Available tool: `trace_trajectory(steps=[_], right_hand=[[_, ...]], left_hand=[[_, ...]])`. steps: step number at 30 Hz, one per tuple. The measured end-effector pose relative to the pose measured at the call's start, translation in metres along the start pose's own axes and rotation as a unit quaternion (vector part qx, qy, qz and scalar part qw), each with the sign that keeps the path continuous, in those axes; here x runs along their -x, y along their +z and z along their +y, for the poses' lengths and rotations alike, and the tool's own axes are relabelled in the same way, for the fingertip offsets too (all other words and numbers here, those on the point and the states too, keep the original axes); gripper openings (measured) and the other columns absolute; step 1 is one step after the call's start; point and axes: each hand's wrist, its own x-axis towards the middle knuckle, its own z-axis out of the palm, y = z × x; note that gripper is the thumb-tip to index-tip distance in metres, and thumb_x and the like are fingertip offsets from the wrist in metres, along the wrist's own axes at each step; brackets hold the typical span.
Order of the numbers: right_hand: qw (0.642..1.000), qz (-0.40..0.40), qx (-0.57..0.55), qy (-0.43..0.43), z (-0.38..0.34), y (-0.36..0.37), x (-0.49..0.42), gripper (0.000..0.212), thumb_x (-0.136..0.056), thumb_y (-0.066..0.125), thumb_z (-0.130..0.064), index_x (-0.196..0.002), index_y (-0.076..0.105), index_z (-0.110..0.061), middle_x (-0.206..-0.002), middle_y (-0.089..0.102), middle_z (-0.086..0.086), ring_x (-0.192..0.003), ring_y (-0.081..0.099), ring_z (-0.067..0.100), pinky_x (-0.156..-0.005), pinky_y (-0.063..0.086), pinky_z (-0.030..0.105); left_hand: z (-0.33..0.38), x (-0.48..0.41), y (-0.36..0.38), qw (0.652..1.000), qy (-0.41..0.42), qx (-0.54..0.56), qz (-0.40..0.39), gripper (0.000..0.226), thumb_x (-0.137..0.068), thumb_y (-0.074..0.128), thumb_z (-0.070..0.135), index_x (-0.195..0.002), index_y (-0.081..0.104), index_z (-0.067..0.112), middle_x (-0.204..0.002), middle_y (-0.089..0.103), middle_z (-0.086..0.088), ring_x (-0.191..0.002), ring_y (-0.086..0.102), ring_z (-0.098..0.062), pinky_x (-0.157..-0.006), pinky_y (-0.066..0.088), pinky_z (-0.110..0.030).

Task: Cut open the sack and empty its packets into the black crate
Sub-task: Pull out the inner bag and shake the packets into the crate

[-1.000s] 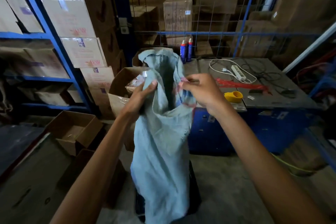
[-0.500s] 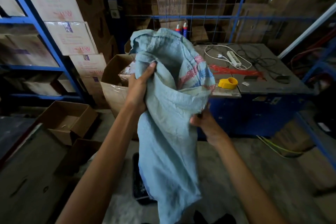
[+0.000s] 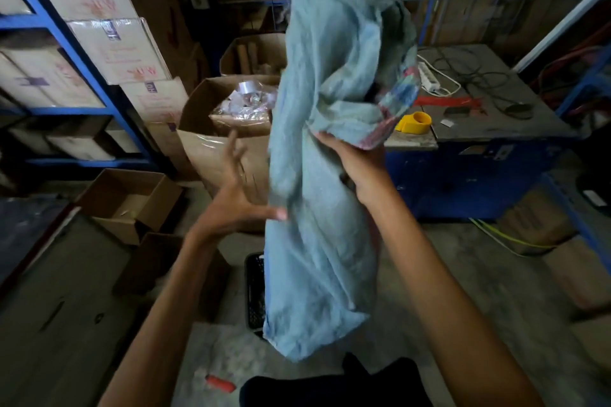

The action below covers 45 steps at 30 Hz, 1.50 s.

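Note:
A limp pale-blue woven sack (image 3: 320, 195) hangs in front of me, its open mouth folded over at the top. My right hand (image 3: 353, 163) grips the sack at its folded middle from behind. Beside the sack's left edge, my left hand (image 3: 234, 205) is spread with straight fingers and holds nothing; only its thumb tip is at the fabric. Low on the floor, the black crate (image 3: 255, 291) shows only a strip of its mesh side; the sack hides the rest. No packets are visible in the crate.
A large open cardboard box (image 3: 211, 142) with clear wrapped items stands behind the sack. A blue-based table (image 3: 496, 129) at right carries a yellow tape dispenser (image 3: 415, 122), a power strip and cables. Blue shelving with cartons is at left, an open small box (image 3: 129, 201) and a red-handled tool (image 3: 221, 384) on the floor.
My left hand has let go of the sack's mouth and dropped, open, to its left side. My right hand now holds it alone and has lifted it, and the top has flopped over.

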Motion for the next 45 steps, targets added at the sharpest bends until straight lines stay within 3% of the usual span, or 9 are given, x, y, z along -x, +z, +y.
trace_trajectory(steps=[3, 6, 17, 25, 30, 33, 37, 41, 45], right_hand=[[0.997, -0.049, 0.028, -0.049, -0.014, 0.010, 0.002, 0.056, -0.075, 0.088, -0.027, -0.124, 0.062, -0.019, -0.109, 0.065, -0.015, -0.102, 0.065, 0.004, -0.080, 0.048, 0.004], [0.985, -0.112, 0.093, -0.089, -0.023, 0.008, -0.001, 0.072, -0.063, 0.095, -0.036, -0.124, 0.059, -0.018, -0.123, 0.064, -0.011, -0.115, 0.061, 0.005, -0.099, 0.046, 0.008], [0.865, -0.223, 0.447, -0.048, 0.053, -0.091, -0.010, 0.162, -0.043, 0.091, -0.066, -0.149, -0.031, -0.048, -0.171, -0.014, -0.003, -0.157, -0.015, 0.018, -0.118, -0.022, 0.062], [0.967, -0.085, 0.226, -0.075, 0.080, -0.033, -0.013, 0.156, -0.048, 0.097, -0.045, -0.157, -0.013, -0.044, -0.163, 0.036, -0.009, -0.151, 0.034, 0.025, -0.123, 0.018, 0.058], [0.963, 0.030, 0.253, -0.084, 0.068, -0.049, -0.033, 0.096, -0.063, 0.090, -0.029, -0.146, 0.042, -0.039, -0.127, 0.069, 0.000, -0.125, 0.059, 0.030, -0.114, 0.034, 0.056], [0.955, 0.090, 0.255, -0.119, 0.052, -0.059, -0.045, 0.073, -0.065, 0.086, -0.029, -0.132, 0.056, -0.029, -0.115, 0.074, 0.000, -0.113, 0.066, 0.029, -0.104, 0.042, 0.058], [0.927, 0.107, 0.311, -0.178, 0.025, -0.061, -0.051, 0.050, -0.070, 0.068, -0.026, -0.119, 0.061, -0.027, -0.108, 0.074, 0.001, -0.107, 0.067, 0.032, -0.098, 0.045, 0.061], [0.914, 0.070, 0.320, -0.242, -0.005, -0.052, -0.043, 0.057, -0.074, 0.069, -0.016, -0.125, 0.059, -0.040, -0.119, 0.073, -0.010, -0.120, 0.064, 0.020, -0.108, 0.038, 0.060], [0.944, -0.106, 0.121, -0.288, -0.032, -0.029, -0.030, 0.054, -0.080, 0.060, 0.013, -0.124, 0.067, -0.018, -0.128, 0.071, 0.005, -0.127, 0.063, 0.020, -0.111, 0.049, 0.043]], left_hand=[[-0.012, -0.004, 0.060, 0.998, -0.008, 0.045, -0.031, 0.091, -0.058, 0.097, 0.007, -0.137, 0.052, 0.020, -0.133, 0.067, 0.018, -0.126, 0.059, 0.003, -0.102, 0.053, -0.028], [-0.009, -0.012, 0.096, 0.989, -0.039, 0.113, 0.092, 0.044, -0.075, 0.085, 0.006, -0.114, 0.068, 0.019, -0.110, 0.076, 0.013, -0.104, 0.070, 0.005, -0.090, 0.060, -0.032], [0.040, -0.054, 0.077, 0.817, -0.116, 0.552, 0.122, 0.060, -0.093, 0.067, 0.045, -0.142, 0.058, 0.011, -0.141, 0.064, -0.015, -0.132, 0.060, -0.031, -0.111, 0.046, -0.046], [0.069, -0.063, 0.084, 0.790, -0.123, 0.590, 0.117, 0.060, -0.095, 0.061, 0.049, -0.138, 0.060, 0.007, -0.140, 0.064, -0.018, -0.128, 0.063, -0.030, -0.106, 0.051, -0.043], [0.057, -0.051, 0.056, 0.889, -0.163, 0.412, 0.119, 0.029, -0.092, 0.065, 0.046, -0.107, 0.074, 0.022, -0.111, 0.075, -0.005, -0.100, 0.071, -0.024, -0.080, 0.057, -0.034], [0.031, -0.033, 0.033, 0.966, -0.246, 0.078, 0.031, 0.066, -0.066, 0.068, 0.079, -0.089, 0.075, 0.017, -0.090, 0.080, -0.008, -0.091, 0.075, -0.032, -0.088, 0.058, -0.050], [0.007, -0.001, -0.001, 0.906, -0.286, -0.300, -0.083, 0.080, -0.061, 0.080, 0.073, -0.109, 0.074, 0.009, -0.106, 0.079, -0.014, -0.101, 0.075, -0.030, -0.094, 0.058, -0.042], [0.018, 0.002, 0.003, 0.891, -0.105, -0.383, 0.221, 0.149, -0.042, 0.091, 0.065, -0.154, 0.017, 0.003, -0.156, 0.031, -0.030, -0.146, 0.028, -0.050, -0.118, 0.027, -0.061], [0.032, -0.033, 0.032, 0.952, 0.076, -0.285, 0.084, 0.156, -0.039, 0.084, 0.074, -0.161, -0.003, 0.027, -0.167, 0.008, -0.019, -0.155, 0.001, -0.037, -0.127, 0.002, -0.040]])
